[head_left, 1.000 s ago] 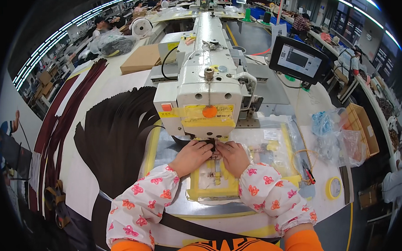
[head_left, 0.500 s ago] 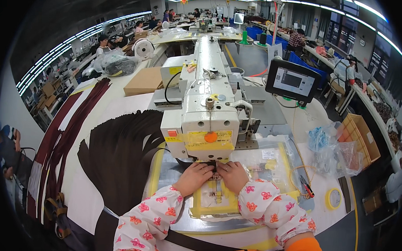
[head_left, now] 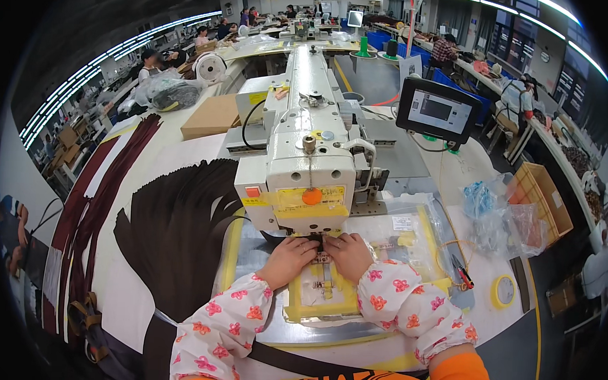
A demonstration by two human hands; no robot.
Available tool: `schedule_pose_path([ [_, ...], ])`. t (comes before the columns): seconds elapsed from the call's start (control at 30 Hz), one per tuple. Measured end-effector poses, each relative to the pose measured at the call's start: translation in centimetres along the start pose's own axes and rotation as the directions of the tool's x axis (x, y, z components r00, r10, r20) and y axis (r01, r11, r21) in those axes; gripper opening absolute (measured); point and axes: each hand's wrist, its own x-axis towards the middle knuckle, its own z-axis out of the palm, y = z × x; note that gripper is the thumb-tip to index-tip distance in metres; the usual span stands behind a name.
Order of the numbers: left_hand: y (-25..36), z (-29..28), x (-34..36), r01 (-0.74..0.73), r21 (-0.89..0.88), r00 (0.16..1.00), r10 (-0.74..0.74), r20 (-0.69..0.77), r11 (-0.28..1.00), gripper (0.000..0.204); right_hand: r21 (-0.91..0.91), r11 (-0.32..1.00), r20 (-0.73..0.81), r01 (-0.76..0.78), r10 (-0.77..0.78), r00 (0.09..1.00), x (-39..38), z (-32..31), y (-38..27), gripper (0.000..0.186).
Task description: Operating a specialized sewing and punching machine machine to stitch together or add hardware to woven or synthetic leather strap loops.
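Both my hands meet under the head of a white industrial sewing machine (head_left: 308, 170). The fingers of my left hand (head_left: 289, 260) press together on a narrow dark fabric strip (head_left: 270, 238), whose tail runs off to the left. Close beside it, my right hand (head_left: 347, 257) pinches the strip's end, its fingertips partly hidden beneath the machine head. Below the hands lies a clear template plate (head_left: 330, 308) edged with yellow tape. To the left fans out a big bundle of dark brown strips (head_left: 176, 219).
A control screen (head_left: 439, 109) stands at right, above plastic bags (head_left: 497, 217) and a tan crate (head_left: 544, 202). Red-handled pliers (head_left: 463, 274) and a yellow tape roll (head_left: 503, 291) lie nearer. Maroon strips (head_left: 106, 203) and a cardboard box (head_left: 211, 117) are at left. Several people work farther off.
The view has shifted slightly, so the scene sits a little farther left and higher. My hands stay on the dark strip at the same place under the machine head.
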Motion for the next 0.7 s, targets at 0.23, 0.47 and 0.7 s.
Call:
schedule_pose_path([
  [0.23,0.1,-0.2,0.1,0.151,-0.07,0.988,-0.152,-0.005,0.986,0.023,0.04,0.999,-0.098,-0.021,0.025,0.995,0.4,0.8,0.9,0.024],
  [0.47,-1.1,0.6,-0.1,0.211,-0.082,0.977,-0.213,-0.027,0.974,0.024,0.078,0.995,-0.046,-0.061,0.065,0.997,1.2,0.3,1.2,0.028],
  [0.7,-1.9,-0.8,0.3,0.219,0.082,0.975,-0.22,0.007,0.972,0.024,0.084,0.992,-0.077,-0.089,0.096,0.992,0.4,0.8,1.4,0.033],
])
